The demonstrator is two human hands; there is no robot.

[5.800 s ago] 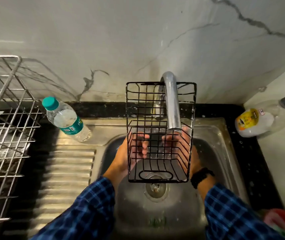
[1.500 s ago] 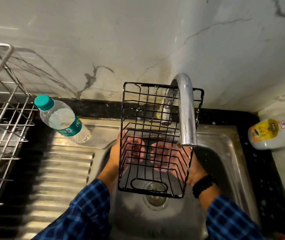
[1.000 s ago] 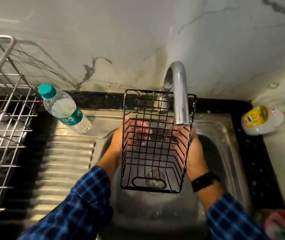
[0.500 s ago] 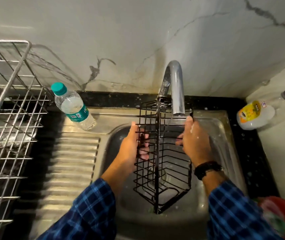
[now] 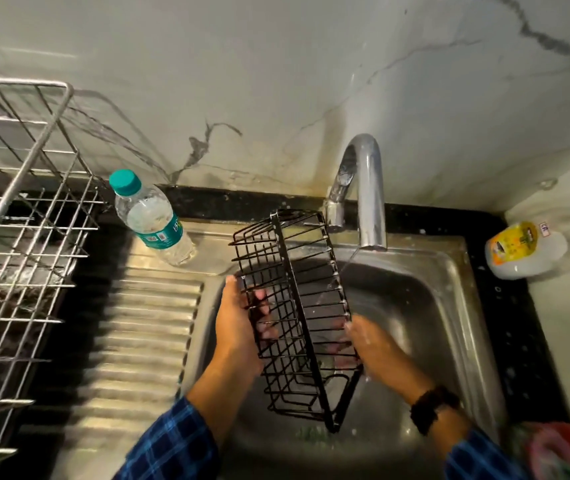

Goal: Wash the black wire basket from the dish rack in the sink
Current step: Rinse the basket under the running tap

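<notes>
A: Steel sink (image 5: 446,271) below, so drips land in the bowl?
B: Yes. Basket (image 5: 299,306) hangs over it, tilted edge-up beside the tap (image 5: 368,188), so the thin stream reaches its wires.
A: Grips?
B: Left grip (image 5: 238,323) curls through the left mesh; right grip (image 5: 373,344) clasps the lower right side. Both are clamped on it. Black wire, looks wet, no dirt I can make out.

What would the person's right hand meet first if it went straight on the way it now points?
The black wire basket: the right hand points up-left into its wire side, and its fingers look curled round those wires, though motion blur leaves exact contact unclear.
</notes>
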